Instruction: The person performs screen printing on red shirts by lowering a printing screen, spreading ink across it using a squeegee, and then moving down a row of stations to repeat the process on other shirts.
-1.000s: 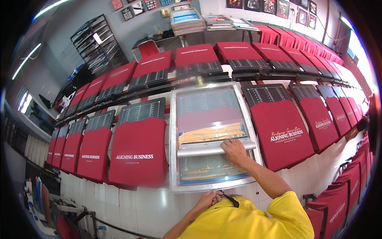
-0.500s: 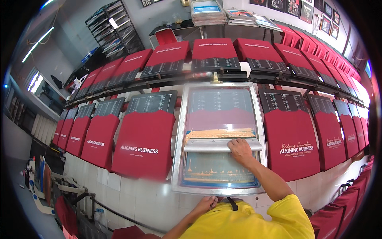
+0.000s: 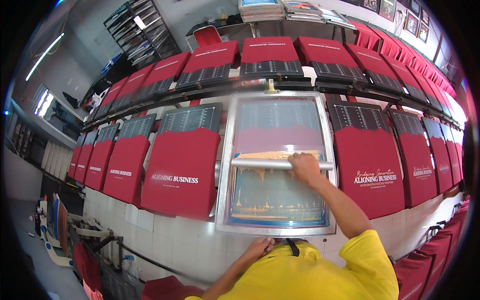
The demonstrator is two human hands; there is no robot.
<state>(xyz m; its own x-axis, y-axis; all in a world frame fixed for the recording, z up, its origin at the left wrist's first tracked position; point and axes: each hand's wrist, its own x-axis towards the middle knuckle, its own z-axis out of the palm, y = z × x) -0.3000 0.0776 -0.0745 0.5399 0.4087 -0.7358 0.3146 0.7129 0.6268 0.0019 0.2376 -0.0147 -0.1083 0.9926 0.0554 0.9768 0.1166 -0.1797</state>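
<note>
My right hand [image 3: 304, 168] is closed over the right part of a silver squeegee [image 3: 260, 163], which lies crosswise over a screen-printing frame [image 3: 224, 200]. The frame has a metal rim and a see-through mesh, with a red shirt and dark board showing beneath its far half. Tan ink [image 3: 246, 175] is smeared on the mesh near the squeegee, and tan streaks run along the near end above a blue band. Close to my body, just short of the frame's near edge, my left hand [image 3: 261, 247] has curled fingers; whether they hold anything is hidden.
Red shirts on boards flank the frame: a printed one [image 3: 175, 172] at left, another [image 3: 370, 165] at right. A metal rail [image 3: 165, 102] crosses behind, with another shirt row beyond. Stacked frames [image 3: 261, 11] stand at the back. More red cloth [image 3: 415, 272] hangs lower right.
My right hand has pushed the squeegee farther from me along the mesh, and its handle now shows a narrower side. The left hand stays by my body. The whole view has shifted slightly.
</note>
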